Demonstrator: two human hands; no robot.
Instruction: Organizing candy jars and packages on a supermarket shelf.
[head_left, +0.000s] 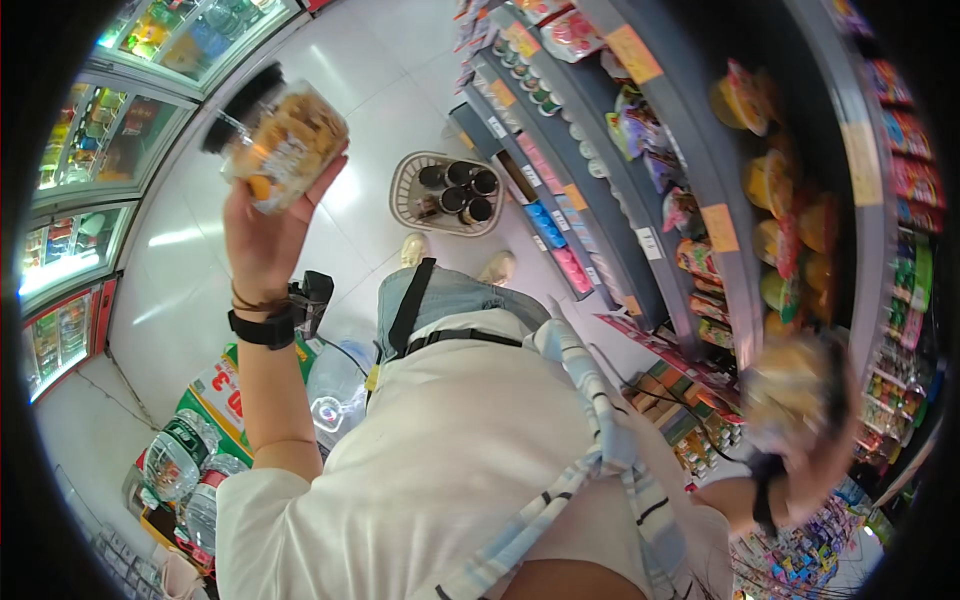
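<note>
My left hand (264, 244) is raised and holds a clear plastic jar (300, 135) of golden-brown snack pieces. The jar has a black lid and a printed label, and it is tilted with the lid toward the upper left. On the other side, my right hand (821, 472) grips a second jar (784, 390), which looks similar but is blurred by motion. That jar is beside the shelf of fruit jelly cups (776, 195). On the floor ahead of my feet, a beige plastic basket (400, 191) contains several black-lidded jars (459, 199).
Grey shelving (667, 247) with packaged goods and price tags runs along the right. Glass-door drink refrigerators (112, 139) line the left. Near my left side are a large water bottle (330, 390), a green-and-white carton (217, 397) and bundled bottles (176, 465). A cable (675, 405) hangs by my right arm.
</note>
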